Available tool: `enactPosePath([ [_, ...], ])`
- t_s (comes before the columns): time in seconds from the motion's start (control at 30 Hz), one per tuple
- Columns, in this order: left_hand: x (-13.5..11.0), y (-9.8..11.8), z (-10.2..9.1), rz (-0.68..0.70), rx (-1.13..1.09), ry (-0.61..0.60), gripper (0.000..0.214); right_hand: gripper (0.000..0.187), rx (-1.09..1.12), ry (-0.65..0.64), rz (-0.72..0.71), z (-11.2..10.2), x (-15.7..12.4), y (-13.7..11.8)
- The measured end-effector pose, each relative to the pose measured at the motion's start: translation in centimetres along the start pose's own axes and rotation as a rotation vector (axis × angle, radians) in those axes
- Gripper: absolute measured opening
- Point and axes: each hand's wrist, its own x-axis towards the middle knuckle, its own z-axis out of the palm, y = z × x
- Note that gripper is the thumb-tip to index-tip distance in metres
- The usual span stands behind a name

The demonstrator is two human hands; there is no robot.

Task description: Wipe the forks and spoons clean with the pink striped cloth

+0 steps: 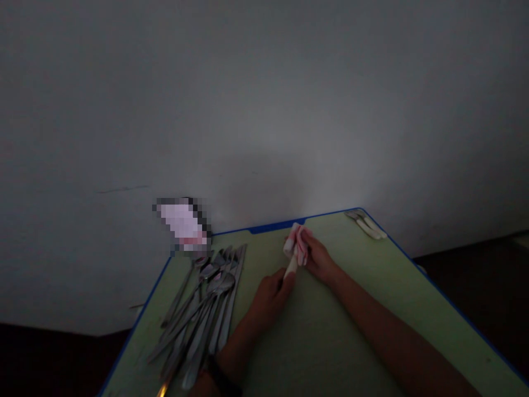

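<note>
Currently your left hand (270, 295) is closed round the lower end of a white-handled utensil (291, 268), near the middle of the table (330, 331) and somewhat toward its far edge. Your right hand (320, 259) is pinched shut on a pink and white cloth (298, 242) that wraps the utensil's upper end. What lies under the cloth is hidden, so you cannot tell from here whether it is a blade, a bowl or tines.

This looks like a wipe of that covered end. To do it well, hold the handle firm and low with your left hand so the piece does not twist. Let the right thumb and fingers squeeze through the cloth from both sides. Draw the cloth along the length rather than scrubbing across, in case an edge sits beneath. The light is poor, so turn the piece and check each face.

A heap of steel cutlery (202, 300) lies along the left edge, just beside your left forearm; keep your elbow from nudging it. Two white-handled pieces (367, 224) lie at the far right corner, well apart from your hands. A blurred pink object (184, 226) sits at the far left corner.
</note>
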Motion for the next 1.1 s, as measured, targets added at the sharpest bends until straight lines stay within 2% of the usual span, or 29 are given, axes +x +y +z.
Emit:
enactPosePath([
  [0.1, -0.1, -0.1, 0.0, 0.015, 0.023, -0.024, 0.040, 0.026, 0.027, -0.003, -0.026, -0.1, 0.2, 0.0],
  [0.23, 0.0, -0.3, 0.0, -0.010, 0.014, 0.015, 0.043, 0.025, -0.110, -0.084, 0.014, 0.2, -0.4, 0.0],
  [0.33, 0.2, -0.4, 0.1, -0.027, 0.018, 0.000, 0.045, 0.027, -0.178, -0.075, 0.027, 0.2, -0.7, 0.0],
  [0.5, 0.0, -0.2, -0.2, -0.011, 0.028, -0.037, 0.045, 0.028, -0.072, -0.036, 0.019, 0.0, -0.1, 0.1],
  [0.67, -0.3, -0.1, -0.5, 0.004, -0.004, -0.158, 0.048, 0.029, 0.006, -0.015, -0.032, 0.1, 0.1, 0.1],
  [0.93, -0.2, -0.1, -0.1, 0.033, 0.060, -0.107, 0.047, 0.031, -0.232, -0.080, -0.018, 0.0, -0.6, 0.3],
  [1.1, 0.0, 0.0, -0.1, -0.047, 0.038, -0.062, 0.049, 0.031, -0.343, -0.133, -0.002, -0.2, -0.8, 0.3],
])
